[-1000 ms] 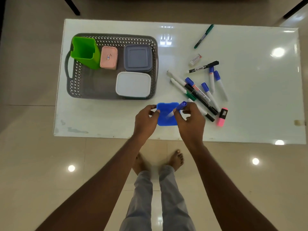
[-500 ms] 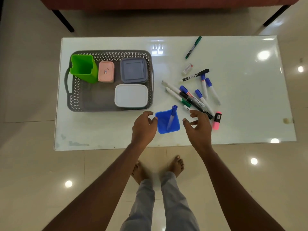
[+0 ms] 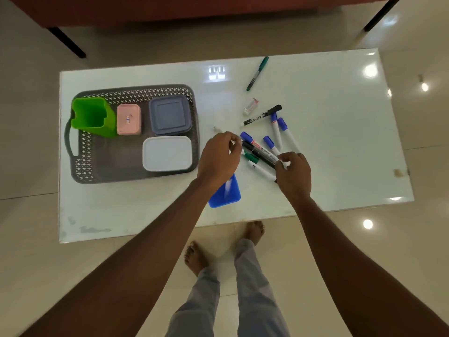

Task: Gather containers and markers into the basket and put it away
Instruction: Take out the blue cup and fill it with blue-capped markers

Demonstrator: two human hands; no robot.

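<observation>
Blue plastic cup (image 3: 228, 195) stands near the table's (image 3: 340, 117) front edge, half under my left forearm, and a marker seems to stand in it. I judge I'm at the marker-gathering step. My left hand (image 3: 220, 155) curls in a pinch on a white marker (image 3: 216, 128) whose tip pokes out past my knuckles. My right hand (image 3: 295, 172) closes its fingers on the near end of the black marker (image 3: 258, 150) in the pile. Next both should lift clear and drop into the cup, which then goes into the grey basket (image 3: 136, 91) to the left.
</observation>
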